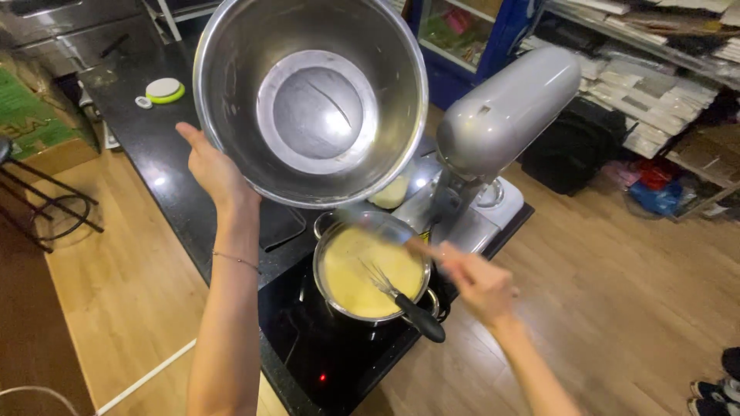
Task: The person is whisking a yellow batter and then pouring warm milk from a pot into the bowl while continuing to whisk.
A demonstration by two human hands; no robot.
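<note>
**Steel bowl tipped over the pot, spatula in the other hand**

My left hand (212, 171) is spread open against the outer wall of the large round stainless-steel mixing bowl (311, 100), fingers behind its rim, holding it up tilted so I look straight into its scraped inside. My right hand (479, 283) is closed around a thin handle that I take for a spatula (385, 229); it is blurred, and its tip reaches over the pot. Directly below the bowl sits the steel saucepan of pale yellow batter (372, 268) on the black glass hob (324, 347). A wire whisk with a black handle (405, 302) leans in the batter, handle resting on the pot's rim. Just behind stands the grey stand mixer (501, 115). A small white-and-green round lid (164, 90) lies farther back on the black counter (146, 146).
</note>
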